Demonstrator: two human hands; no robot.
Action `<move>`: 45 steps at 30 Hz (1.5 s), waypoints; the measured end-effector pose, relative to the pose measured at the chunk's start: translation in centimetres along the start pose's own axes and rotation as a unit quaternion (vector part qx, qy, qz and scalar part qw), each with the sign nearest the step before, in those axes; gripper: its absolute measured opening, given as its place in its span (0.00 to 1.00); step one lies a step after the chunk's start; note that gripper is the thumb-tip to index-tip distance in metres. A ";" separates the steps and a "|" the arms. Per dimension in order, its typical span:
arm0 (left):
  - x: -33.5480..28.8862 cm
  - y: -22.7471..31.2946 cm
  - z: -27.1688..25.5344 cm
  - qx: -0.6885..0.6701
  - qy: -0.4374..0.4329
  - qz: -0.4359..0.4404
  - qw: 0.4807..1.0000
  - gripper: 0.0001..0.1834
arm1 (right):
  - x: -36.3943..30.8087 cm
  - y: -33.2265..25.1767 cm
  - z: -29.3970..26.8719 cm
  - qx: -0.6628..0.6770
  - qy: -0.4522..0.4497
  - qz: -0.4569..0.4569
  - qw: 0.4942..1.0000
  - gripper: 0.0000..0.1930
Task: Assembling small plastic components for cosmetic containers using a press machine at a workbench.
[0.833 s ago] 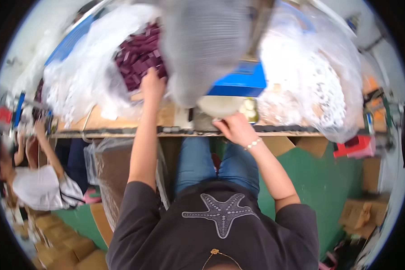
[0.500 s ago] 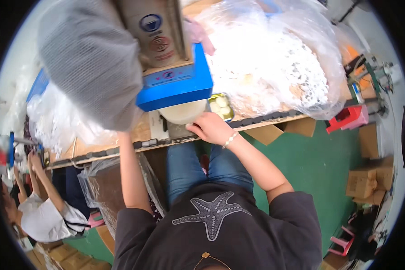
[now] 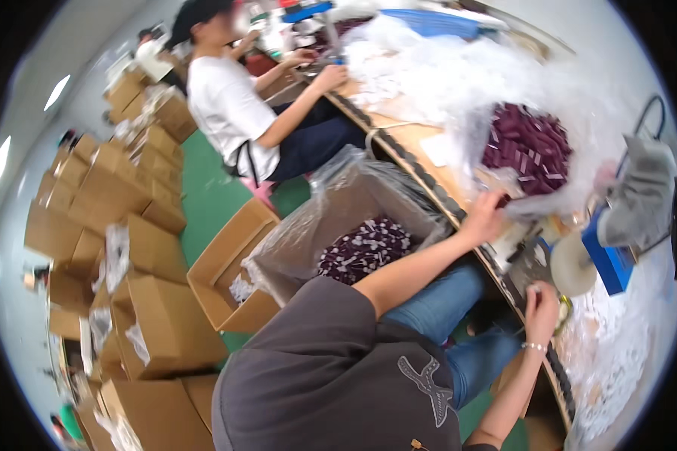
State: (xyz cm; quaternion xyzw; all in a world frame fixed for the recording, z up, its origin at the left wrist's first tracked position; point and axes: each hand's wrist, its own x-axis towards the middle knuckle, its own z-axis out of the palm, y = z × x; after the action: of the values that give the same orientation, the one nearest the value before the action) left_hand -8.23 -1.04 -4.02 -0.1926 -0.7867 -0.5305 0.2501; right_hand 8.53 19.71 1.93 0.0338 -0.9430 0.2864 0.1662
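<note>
My left hand (image 3: pixel 483 219) is at the near edge of a plastic bag heaped with maroon pieces (image 3: pixel 528 146). Its fingers are bent together at a small dark spot; blur hides what they pinch. Close to the table's front edge, my right hand (image 3: pixel 541 310) has thumb and fingers pressed together on a small white piece (image 3: pixel 535 288). Beyond that hand stands a blue machine (image 3: pixel 614 252) with a round, whitish disc (image 3: pixel 572 263) beneath it and a grey cloth cover (image 3: pixel 639 195) above. A small tin (image 3: pixel 563 312) sits beside my right hand, partly hidden by it.
Clear plastic bags of white pieces (image 3: pixel 602 338) cover much of the table. A plastic-lined box (image 3: pixel 278 259) beside my left thigh holds maroon-and-white pieces (image 3: pixel 365 248). Cardboard boxes (image 3: pixel 150 319) are stacked at left. A co-worker (image 3: pixel 233 98) sits farther along the table.
The view has swung left, bringing the maroon heap and boxes into sight. My left hand has come from behind the grey cover to the heap. My right hand has moved back from the disc.
</note>
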 end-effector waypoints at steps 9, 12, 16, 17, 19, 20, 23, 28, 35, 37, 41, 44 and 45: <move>-0.1 -0.3 -0.5 -0.023 0.028 0.010 0.999 0.24 | -12.1 -2.3 13.9 0.440 -0.135 0.146 0.875 0.03; 0.1 -0.2 -0.8 -0.042 0.045 0.027 0.998 0.24 | -11.4 5.2 21.5 0.538 -0.129 0.403 0.729 0.06; 0.4 0.7 -1.2 -0.041 0.042 0.022 0.998 0.23 | -9.9 16.6 30.5 0.559 -0.188 0.556 0.586 0.29; 0.3 0.6 -1.0 -0.045 0.048 0.028 0.997 0.23 | -9.7 17.7 30.6 0.561 -0.202 0.560 0.575 0.31; 0.1 1.0 -1.0 -0.064 0.040 0.030 0.997 0.23 | -11.3 19.5 31.6 0.574 -0.181 0.567 0.562 0.33; 0.1 0.9 -1.1 -0.075 0.037 0.044 0.996 0.23 | -12.1 20.2 32.1 0.584 -0.159 0.578 0.546 0.36; -0.6 0.6 -0.8 -0.086 0.030 0.031 0.995 0.23 | -12.6 17.9 31.7 0.592 -0.129 0.586 0.538 0.40; -1.3 0.4 -1.1 -0.081 0.022 0.026 0.996 0.23 | -8.4 12.7 26.9 0.602 -0.152 0.550 0.559 0.42; 0.4 0.8 -0.5 -0.060 0.055 0.007 0.997 0.20 | -9.2 14.8 27.7 0.607 -0.140 0.503 0.599 0.45; 0.7 -0.6 -0.4 -0.042 0.055 0.033 0.997 0.20 | -8.4 13.3 27.9 0.626 -0.123 0.486 0.597 0.45; 0.6 -1.6 0.5 -0.021 0.074 0.097 0.992 0.22 | -9.4 11.7 24.3 0.593 -0.124 0.555 0.570 0.51; 0.1 -1.6 2.1 -0.115 0.036 0.044 0.992 0.22 | -14.0 12.5 20.7 0.483 -0.171 0.543 0.665 0.31; -0.2 -2.6 0.7 -0.132 0.035 0.016 0.990 0.22 | -13.0 6.6 16.3 0.454 -0.197 0.461 0.737 0.20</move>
State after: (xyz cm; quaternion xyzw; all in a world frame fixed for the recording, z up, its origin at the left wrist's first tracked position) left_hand -9.68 -1.38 -6.28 -0.2177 -0.6973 -0.6320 0.2587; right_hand 14.89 15.81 -18.65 -0.2783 -0.6131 0.7087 -0.2108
